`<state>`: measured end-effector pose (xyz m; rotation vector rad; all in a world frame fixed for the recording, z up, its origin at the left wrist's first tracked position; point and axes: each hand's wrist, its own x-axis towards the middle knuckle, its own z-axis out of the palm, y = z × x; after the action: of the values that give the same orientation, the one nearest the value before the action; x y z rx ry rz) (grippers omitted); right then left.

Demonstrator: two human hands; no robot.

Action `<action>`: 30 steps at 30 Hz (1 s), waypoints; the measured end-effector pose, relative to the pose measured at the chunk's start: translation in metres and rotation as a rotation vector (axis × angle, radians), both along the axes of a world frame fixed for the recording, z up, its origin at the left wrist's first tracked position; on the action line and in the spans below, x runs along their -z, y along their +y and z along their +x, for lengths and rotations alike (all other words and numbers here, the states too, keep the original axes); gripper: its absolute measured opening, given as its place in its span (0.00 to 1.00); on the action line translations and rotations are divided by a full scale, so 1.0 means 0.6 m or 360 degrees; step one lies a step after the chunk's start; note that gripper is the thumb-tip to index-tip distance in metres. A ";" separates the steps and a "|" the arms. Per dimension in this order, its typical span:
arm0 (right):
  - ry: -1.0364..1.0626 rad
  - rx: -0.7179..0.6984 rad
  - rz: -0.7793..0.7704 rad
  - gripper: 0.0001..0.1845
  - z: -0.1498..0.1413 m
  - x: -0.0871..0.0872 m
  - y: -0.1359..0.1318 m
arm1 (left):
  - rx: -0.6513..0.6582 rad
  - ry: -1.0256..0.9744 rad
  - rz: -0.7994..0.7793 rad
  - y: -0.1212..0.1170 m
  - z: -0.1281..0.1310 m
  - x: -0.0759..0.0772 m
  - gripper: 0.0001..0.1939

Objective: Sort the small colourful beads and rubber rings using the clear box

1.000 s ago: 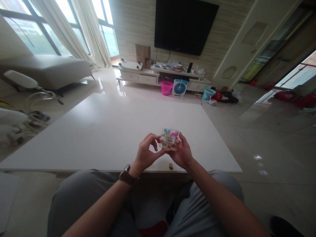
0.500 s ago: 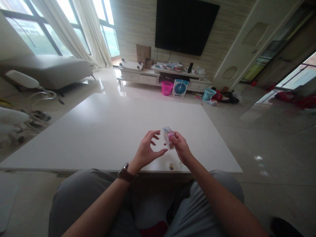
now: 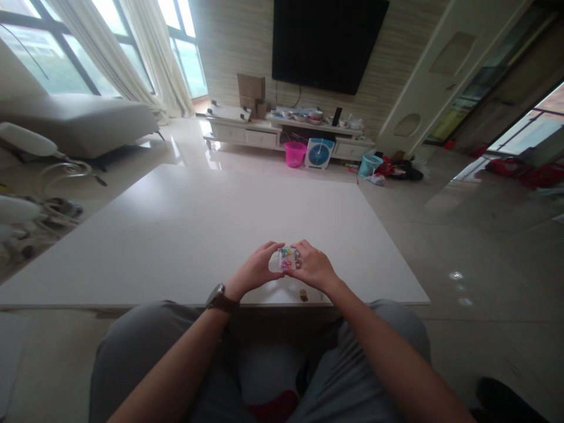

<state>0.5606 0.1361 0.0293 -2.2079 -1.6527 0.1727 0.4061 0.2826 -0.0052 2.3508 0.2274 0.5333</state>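
Observation:
A small clear plastic box (image 3: 287, 259) with colourful bits inside is held just over the near part of the white table (image 3: 211, 235). My left hand (image 3: 259, 267) grips its left end between thumb and fingers. On the other end, my right hand (image 3: 315, 265) is closed with thumb below and fingers above. A tiny yellow, red and blue figure (image 3: 303, 295) lies near the table's front edge. Beside it, partly behind my right wrist, is a small clear or whitish piece (image 3: 321, 296), too faint to make out.
Beyond the table stand a pink basket (image 3: 295, 154), a blue and white box fan (image 3: 319, 153) and a light blue basket (image 3: 370, 165). Behind them is a low white cabinet (image 3: 259, 138) with dishes on it. My knees are at the table's front edge.
My left hand has closed on the left end of the plastic box. The box has turned from tilted upright to lying level, its colourful contents facing me, and has moved slightly left.

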 end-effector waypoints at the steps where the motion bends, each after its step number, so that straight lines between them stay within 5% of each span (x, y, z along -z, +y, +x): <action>1: -0.0013 -0.0009 -0.0045 0.32 0.000 0.002 0.001 | 0.0006 0.0014 0.0024 0.001 0.003 0.007 0.34; 14: -0.0056 -0.0159 -0.0231 0.26 0.007 0.051 0.016 | 0.0007 0.0216 0.0160 0.003 0.011 0.057 0.25; 21: -0.0046 -0.0212 -0.0237 0.20 0.007 0.057 0.018 | 0.0021 0.0257 0.0217 0.000 0.015 0.060 0.20; 30: -0.0092 -0.0223 -0.0266 0.21 0.002 0.058 0.016 | 0.0021 0.0313 0.0250 0.002 0.014 0.070 0.24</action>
<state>0.5619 0.1456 -0.0054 -2.2347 -1.8886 0.2968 0.4143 0.2839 -0.0472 2.5583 0.2684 0.3228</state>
